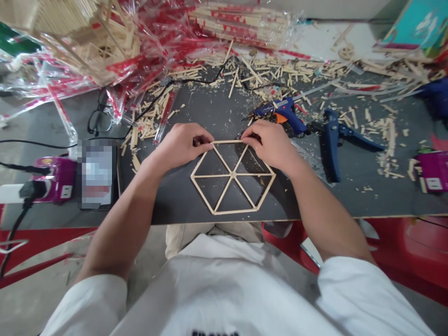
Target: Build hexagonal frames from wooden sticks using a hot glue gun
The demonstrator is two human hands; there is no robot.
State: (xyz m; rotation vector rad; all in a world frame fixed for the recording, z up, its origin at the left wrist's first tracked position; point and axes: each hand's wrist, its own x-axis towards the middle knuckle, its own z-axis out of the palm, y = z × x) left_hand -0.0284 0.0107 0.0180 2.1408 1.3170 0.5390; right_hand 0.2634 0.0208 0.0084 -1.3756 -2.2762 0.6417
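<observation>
On the dark tabletop lies a hexagonal frame (232,175) of thin wooden sticks, with spokes meeting at its centre. My left hand (187,142) pinches the frame's far left corner between thumb and fingers. At the far right corner, my right hand (266,142) pinches the other end of the same far stick (227,141). Just beyond my right hand lies a blue hot glue gun (285,114) with an orange trigger. A dark blue hand cutter (331,144) with spread handles lies to the right of it.
A phone (98,175) and a purple power strip (58,179) lie at left, near eyeglasses (101,119) and black cables. Cut stick pieces (259,70) litter the back. Behind them are plastic-wrapped stick bundles (241,23) and a wooden stick structure (80,37). Another purple box (434,170) sits far right.
</observation>
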